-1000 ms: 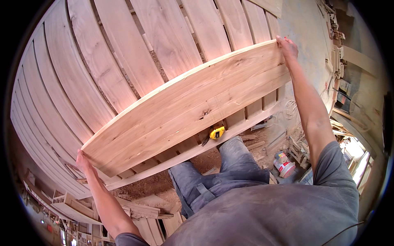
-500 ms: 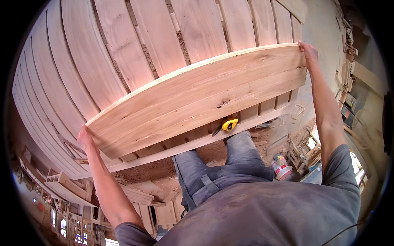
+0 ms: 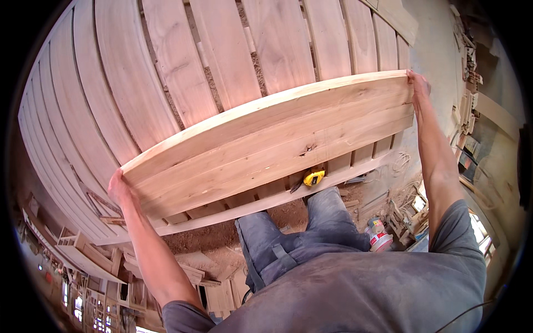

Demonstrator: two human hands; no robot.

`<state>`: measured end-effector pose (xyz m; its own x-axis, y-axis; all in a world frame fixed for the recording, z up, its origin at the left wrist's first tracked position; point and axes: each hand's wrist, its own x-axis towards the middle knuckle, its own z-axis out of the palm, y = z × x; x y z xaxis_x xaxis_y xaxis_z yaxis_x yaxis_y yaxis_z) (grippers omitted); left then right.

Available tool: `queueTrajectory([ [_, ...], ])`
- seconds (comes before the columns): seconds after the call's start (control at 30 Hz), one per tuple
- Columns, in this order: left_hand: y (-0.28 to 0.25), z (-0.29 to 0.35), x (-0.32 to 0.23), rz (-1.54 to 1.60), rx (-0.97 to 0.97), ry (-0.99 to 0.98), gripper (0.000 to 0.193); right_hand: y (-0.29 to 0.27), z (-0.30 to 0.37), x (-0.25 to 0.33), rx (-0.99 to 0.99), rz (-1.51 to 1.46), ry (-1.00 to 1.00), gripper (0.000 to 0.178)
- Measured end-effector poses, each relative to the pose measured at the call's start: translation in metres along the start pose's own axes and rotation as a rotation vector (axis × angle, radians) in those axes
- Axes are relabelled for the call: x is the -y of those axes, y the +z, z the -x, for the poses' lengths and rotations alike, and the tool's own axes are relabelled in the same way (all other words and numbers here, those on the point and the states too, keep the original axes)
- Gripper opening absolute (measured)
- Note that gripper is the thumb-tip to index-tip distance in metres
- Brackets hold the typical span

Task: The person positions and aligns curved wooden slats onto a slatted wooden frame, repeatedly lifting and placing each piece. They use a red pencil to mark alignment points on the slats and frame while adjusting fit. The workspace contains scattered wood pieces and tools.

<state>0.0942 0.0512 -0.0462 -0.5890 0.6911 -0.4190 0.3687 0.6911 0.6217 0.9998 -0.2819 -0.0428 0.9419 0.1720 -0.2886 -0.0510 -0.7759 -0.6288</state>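
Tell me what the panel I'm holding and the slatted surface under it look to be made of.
The panel, gripped at its ends by the left hand and right hand, looks like raw glued-up solid wood: pale boards, visible joint lines, a dark knot, no sheen. The slatted surface seems unfinished timber too, slightly browner, with grain showing.

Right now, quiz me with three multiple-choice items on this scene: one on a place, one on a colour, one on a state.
1. Where does the tape measure lie?
A. on the slatted frame, just below the held panel
B. on the floor
C. in a hand

2. What colour is it?
A. red
B. yellow
C. blue

3. How is the wooden panel held?
A. one hand at each end
B. both hands at one end
C. lying flat, untouched

Key: 1 A, it rests on the slatted frame; 2 B, its case is yellow; 3 A, left hand and right hand grip opposite ends.
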Motion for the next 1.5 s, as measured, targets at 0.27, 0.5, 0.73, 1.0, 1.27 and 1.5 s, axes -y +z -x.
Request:
queueTrajectory([
  [0.27, -0.049, -0.078, 0.048, 0.41, 0.228, -0.064, 0.039, -0.007, -0.016, -0.039, 0.145, -0.578, -0.003, 0.035],
  [0.5, -0.056, -0.067, 0.048, 0.311, 0.302, -0.011, 0.042, -0.001, 0.021, -0.011, -0.001, -0.504, 0.057, 0.041],
  [0.73, -0.055, -0.088, 0.076, 0.356, 0.293, -0.027, 0.042, -0.004, 0.03, 0.003, -0.057, -0.52, 0.087, 0.03],
  [1.0, -0.079, -0.106, 0.088, 0.33, 0.479, 0.138, 0.038, 0.008, -0.019, -0.061, 0.018, -0.338, -0.097, 0.034],
  [1.27, -0.017, -0.011, 0.018, 0.47, 0.259, 0.07, 0.026, -0.063, -0.036, -0.04, 0.552, -0.604, 0.098, 0.048],
  [1.5, -0.025, 0.003, 0.011, 0.472, 0.269, 0.045, 0.029, -0.055, -0.094, -0.088, 0.422, -0.678, 0.186, 0.045],
])
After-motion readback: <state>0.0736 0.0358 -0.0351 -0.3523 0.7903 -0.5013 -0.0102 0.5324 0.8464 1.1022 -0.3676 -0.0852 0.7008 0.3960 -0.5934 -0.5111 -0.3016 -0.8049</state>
